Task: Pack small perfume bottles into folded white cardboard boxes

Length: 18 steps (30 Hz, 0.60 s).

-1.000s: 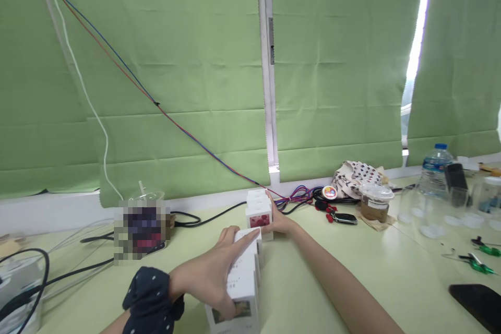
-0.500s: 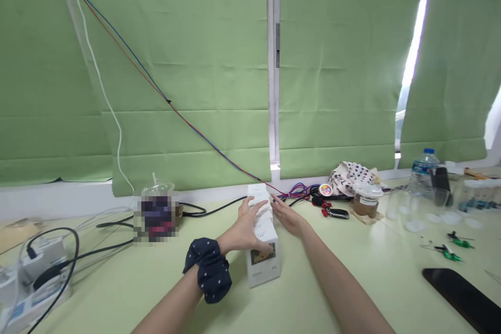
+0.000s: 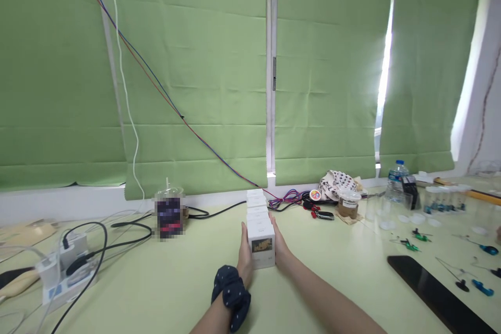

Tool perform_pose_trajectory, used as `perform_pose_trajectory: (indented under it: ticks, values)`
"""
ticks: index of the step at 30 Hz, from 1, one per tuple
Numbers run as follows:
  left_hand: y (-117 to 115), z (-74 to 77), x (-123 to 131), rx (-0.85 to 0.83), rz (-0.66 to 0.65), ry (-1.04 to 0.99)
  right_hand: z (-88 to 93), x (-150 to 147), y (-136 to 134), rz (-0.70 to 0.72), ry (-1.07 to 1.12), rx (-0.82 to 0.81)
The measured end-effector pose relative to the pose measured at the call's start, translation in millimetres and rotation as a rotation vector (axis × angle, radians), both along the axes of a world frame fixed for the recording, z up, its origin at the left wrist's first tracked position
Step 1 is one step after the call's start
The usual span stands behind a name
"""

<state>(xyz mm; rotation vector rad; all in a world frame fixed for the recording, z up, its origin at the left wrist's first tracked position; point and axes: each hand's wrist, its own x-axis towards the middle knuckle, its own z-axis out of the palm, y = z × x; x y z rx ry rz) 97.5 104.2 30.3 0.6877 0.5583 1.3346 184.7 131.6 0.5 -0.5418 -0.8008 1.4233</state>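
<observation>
A row of several white boxes (image 3: pixel 261 229) runs from the table's middle back toward the wall; the nearest one shows a dark picture on its front. My left hand (image 3: pixel 245 260) lies flat along the left side of the nearer boxes, with a dark dotted scrunchie (image 3: pixel 231 292) round the wrist. Along their right side rests my right hand (image 3: pixel 281 245). Together the two palms press the row between them. The fingertips are partly hidden behind the boxes.
At the left are a power strip (image 3: pixel 70 284) with cables and a cup (image 3: pixel 169 216). To the right stand a lidded tub (image 3: pixel 348 204), car key (image 3: pixel 324 215), water bottle (image 3: pixel 397 180), small vials (image 3: pixel 444 199), earphones (image 3: pixel 420 235) and a black slab (image 3: pixel 434 287).
My left hand has come off the box tops and now lies against their left side. My right hand has moved nearer along the right side. The view has turned right.
</observation>
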Motion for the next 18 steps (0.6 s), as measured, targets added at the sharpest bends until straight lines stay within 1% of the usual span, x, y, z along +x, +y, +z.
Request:
perform_pose_trajectory:
  ticks: [3,6,10,13,15,18]
  values:
    - [12.3,3.8,3.2,-0.018,-0.034,-0.055,-1.3,0.7,8.4,-0.033,0.045,-0.001]
    - [22.3,6.8,4.1,-0.033,-0.066,-0.128,-1.3,0.4,20.4,-0.029,0.077,0.015]
    - [27.8,15.5,4.8,-0.021,-0.101,-0.207,-2.2,-3.5,35.5,-0.01,0.123,0.061]
    - [33.0,19.9,6.3,0.01,-0.161,-0.28,-5.5,-3.5,45.4,-0.026,0.124,0.08]
    - [39.1,17.4,7.1,0.021,-0.186,-0.287,-8.5,-1.2,50.2,-0.048,0.113,0.085]
    - [48.3,6.4,6.3,0.032,-0.167,-0.209,-12.6,3.8,53.0,-0.104,0.102,0.083]
